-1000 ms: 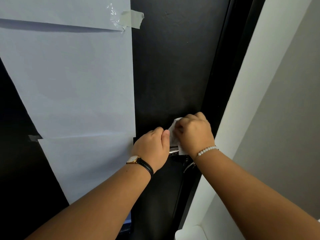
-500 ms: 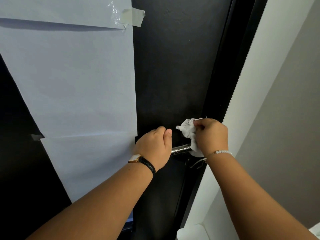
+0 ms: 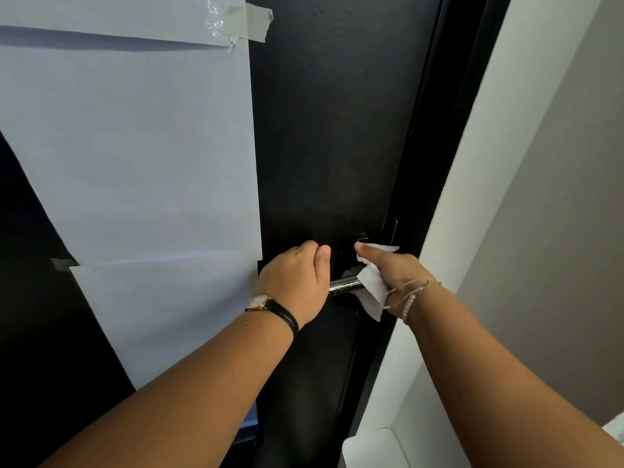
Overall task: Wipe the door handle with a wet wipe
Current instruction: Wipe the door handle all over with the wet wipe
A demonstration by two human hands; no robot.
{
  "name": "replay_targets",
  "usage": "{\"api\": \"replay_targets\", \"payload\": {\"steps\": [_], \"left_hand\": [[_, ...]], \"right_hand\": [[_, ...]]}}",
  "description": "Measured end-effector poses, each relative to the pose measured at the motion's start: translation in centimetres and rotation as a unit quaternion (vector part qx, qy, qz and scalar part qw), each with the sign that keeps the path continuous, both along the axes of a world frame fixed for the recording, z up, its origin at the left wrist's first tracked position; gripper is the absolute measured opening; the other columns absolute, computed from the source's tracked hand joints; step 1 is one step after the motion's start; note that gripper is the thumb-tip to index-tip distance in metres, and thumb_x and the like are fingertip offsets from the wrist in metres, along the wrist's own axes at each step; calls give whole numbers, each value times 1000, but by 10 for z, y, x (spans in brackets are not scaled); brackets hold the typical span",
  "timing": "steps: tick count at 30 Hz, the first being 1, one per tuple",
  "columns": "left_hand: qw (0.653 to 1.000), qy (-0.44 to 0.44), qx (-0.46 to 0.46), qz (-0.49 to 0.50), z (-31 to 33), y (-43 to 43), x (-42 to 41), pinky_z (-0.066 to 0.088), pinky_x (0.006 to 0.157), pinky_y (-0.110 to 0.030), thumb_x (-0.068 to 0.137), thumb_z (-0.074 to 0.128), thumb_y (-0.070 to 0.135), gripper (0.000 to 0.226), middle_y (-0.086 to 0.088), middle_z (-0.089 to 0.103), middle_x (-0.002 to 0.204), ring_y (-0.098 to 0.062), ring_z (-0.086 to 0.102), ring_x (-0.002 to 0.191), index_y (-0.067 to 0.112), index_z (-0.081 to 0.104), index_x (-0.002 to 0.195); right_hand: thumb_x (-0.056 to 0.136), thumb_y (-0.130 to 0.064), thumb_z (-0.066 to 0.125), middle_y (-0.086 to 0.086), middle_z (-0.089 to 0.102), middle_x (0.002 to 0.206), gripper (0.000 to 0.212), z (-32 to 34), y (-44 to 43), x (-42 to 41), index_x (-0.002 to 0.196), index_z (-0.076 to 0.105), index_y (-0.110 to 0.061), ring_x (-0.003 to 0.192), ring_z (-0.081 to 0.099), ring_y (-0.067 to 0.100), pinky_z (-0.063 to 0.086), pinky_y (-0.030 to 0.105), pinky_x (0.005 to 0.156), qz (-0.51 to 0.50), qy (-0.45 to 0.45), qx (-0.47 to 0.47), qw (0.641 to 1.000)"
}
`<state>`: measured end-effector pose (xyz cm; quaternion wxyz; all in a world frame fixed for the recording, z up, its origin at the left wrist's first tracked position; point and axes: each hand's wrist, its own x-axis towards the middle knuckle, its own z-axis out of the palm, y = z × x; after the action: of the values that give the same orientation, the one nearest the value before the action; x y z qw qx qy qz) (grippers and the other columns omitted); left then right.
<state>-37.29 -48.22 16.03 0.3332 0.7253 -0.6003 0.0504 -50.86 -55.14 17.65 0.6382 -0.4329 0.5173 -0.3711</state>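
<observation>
A metal lever door handle (image 3: 345,285) juts from the black door (image 3: 337,130); only a short shiny stretch shows between my hands. My left hand (image 3: 297,282), with a watch on the wrist, is closed around the handle's free left end. My right hand (image 3: 395,271), wearing bead bracelets, holds a white wet wipe (image 3: 373,292) wrapped over the handle's right part near the door edge. A flap of the wipe hangs below the hand and another corner sticks out above the thumb. The handle's base is hidden by the wipe and hand.
Large pale paper sheets (image 3: 141,157) are taped over the door's left side. The black door frame (image 3: 449,130) runs along the right, then a white jamb (image 3: 499,136) and a grey wall (image 3: 557,231). A white object (image 3: 368,447) sits low beside the frame.
My right hand has slid the wipe rightward along the handle toward the door edge and turned over, exposing more bare metal. My left hand has stayed on the handle's end.
</observation>
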Motion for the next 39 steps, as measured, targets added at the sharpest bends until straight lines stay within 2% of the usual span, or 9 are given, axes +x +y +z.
{"api": "replay_targets", "payload": {"steps": [5, 10, 16, 20, 24, 26, 30, 34, 39], "left_hand": [[1000, -2, -5, -3, -1, 0, 1, 25, 46, -19, 100, 24, 36, 38, 11, 39, 63, -11, 44, 64, 16, 56, 93], [1000, -3, -8, -5, -1, -2, 1, 26, 46, -19, 100, 24, 36, 37, 11, 38, 62, -13, 46, 65, 18, 54, 90], [1000, 11, 7, -14, 2, 0, 1, 34, 50, -24, 99, 23, 38, 40, 8, 47, 65, -16, 52, 68, 16, 56, 90], [953, 286, 78, -64, 12, -2, 6, 48, 85, -35, 99, 23, 43, 50, -2, 69, 97, -19, 64, 92, 15, 65, 102], [869, 470, 126, -87, 7, 7, 21, 38, 88, -31, 100, 20, 43, 54, -1, 69, 99, -11, 62, 91, 16, 67, 103], [868, 471, 135, -78, 1, 10, 25, 40, 91, -34, 100, 20, 43, 52, 2, 70, 96, -14, 61, 96, 21, 67, 95], [908, 390, 132, -76, 7, 8, 23, 45, 88, -31, 99, 35, 32, 37, 0, 71, 104, -17, 63, 101, 17, 67, 105], [978, 166, 97, -81, 27, 5, 20, 50, 84, -25, 90, 57, 25, 24, 11, 66, 99, -10, 63, 94, 24, 64, 113], [966, 191, 74, -159, 43, -5, 2, 49, 79, -18, 80, 72, 27, 38, 7, 66, 107, -8, 64, 88, 29, 61, 117]], "right_hand": [[79, -19, 71, 16, 60, 85, 12, 0, -3, 2, 79, 62, -10, 77, 62, 30, 55, 47, 84, 56, -86, 70, 992], [86, -29, 62, 9, 64, 73, 22, 8, 0, 3, 82, 63, -7, 67, 62, 21, 53, 29, 64, 48, 55, -14, 997], [94, -26, 48, 7, 55, 72, 37, 12, 2, 16, 58, 49, -17, 76, 53, 23, 46, 39, 91, 59, 174, -114, 976], [98, -34, 31, 7, 48, 69, 44, 8, 9, 13, 57, 32, -20, 90, 50, 31, 42, 41, 89, 52, 347, -214, 912], [99, -21, 26, 23, 63, 100, 34, 0, 14, 7, 68, 40, -18, 84, 57, 36, 43, 37, 70, 67, 469, -301, 828], [99, -17, 25, 16, 63, 88, 26, -1, 13, 2, 92, 48, -7, 74, 56, 33, 38, 33, 61, 73, 513, -339, 785], [91, -7, 49, 14, 54, 131, 42, 8, 10, -2, 132, 44, -12, 117, 53, 31, 42, 33, 94, 93, 544, -368, 749], [76, 8, 58, 13, 57, 107, 39, 23, 11, 6, 111, 57, -10, 101, 59, 32, 45, 31, 77, 103, 515, -453, 720], [85, -9, 57, 6, 69, 92, 18, 30, 10, -1, 97, 70, -11, 82, 62, 18, 42, 14, 67, 180, 446, -495, 723]]}}
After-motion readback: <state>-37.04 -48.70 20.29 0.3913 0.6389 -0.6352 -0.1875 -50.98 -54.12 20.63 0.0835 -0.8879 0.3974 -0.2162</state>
